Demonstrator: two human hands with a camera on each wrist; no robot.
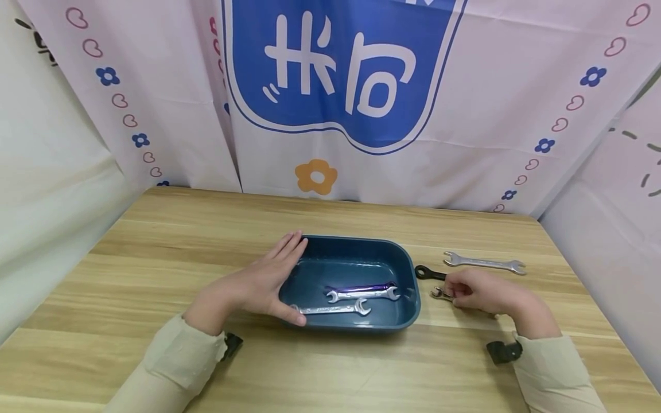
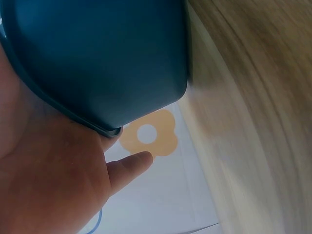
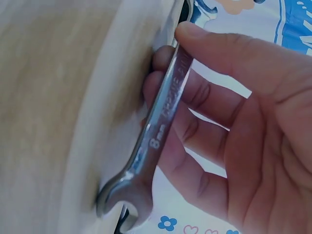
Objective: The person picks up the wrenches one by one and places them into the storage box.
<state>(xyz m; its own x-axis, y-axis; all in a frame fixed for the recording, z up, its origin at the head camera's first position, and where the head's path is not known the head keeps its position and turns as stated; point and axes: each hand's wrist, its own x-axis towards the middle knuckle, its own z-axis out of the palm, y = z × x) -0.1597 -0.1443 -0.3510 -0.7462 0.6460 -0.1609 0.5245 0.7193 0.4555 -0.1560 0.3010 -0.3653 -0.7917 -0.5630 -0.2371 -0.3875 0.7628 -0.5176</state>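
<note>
The left hand (image 1: pixel 258 285), spread wide with straight fingers, touches both long rims at the left end of the teal tray (image 1: pixel 335 271); three wrenches (image 1: pixel 330 310) lie toward its near side, bare floor toward twelve o'clock; a black wrench (image 1: pixel 436 275) lies just beside its right wall; the right hand (image 1: pixel 485 291), nearer that wall, pinches a small wrench (image 3: pixel 152 139), long axis roughly nine to three, the tray at nine; a silver wrench (image 1: pixel 485 263) lies near twelve; tabletop (image 1: pixel 361 373) shows toward six between the forearms.
</note>
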